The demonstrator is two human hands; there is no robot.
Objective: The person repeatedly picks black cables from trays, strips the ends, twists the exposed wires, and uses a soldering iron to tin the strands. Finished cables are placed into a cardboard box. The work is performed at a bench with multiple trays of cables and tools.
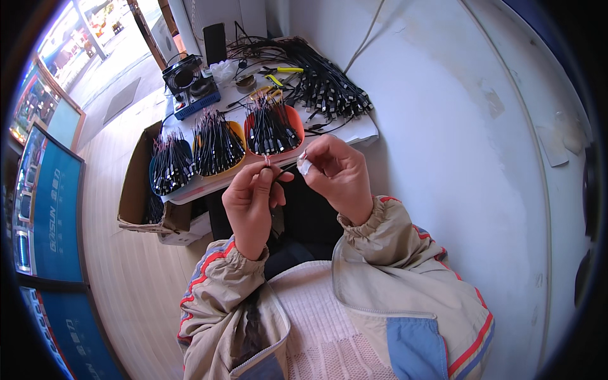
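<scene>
My left hand (pixel 249 193) pinches a thin black cable upright between thumb and forefinger. Its bare end, with fine pale and reddish wires (pixel 267 160), sticks up above the fingertips. Close by on the right, my right hand (pixel 342 174) is closed with thumb and forefinger together on a small white scrap (pixel 304 167), whose material I cannot make out. A thin reddish strand shows at those fingertips. Both hands are raised in front of the table's near edge. Just beyond them stands a red-orange bowl (pixel 297 123) full of short black cables with metal plugs.
Beside it are a yellow bowl (pixel 239 130) and a blue bowl (pixel 153 172) of similar cables. Behind lie a large cable heap (pixel 326 85), yellow-handled pliers (pixel 289 69), a blue-based device (pixel 197 104) and a phone (pixel 215 43). A cardboard box (pixel 132 190) stands left; a wall (pixel 443 126) rises right.
</scene>
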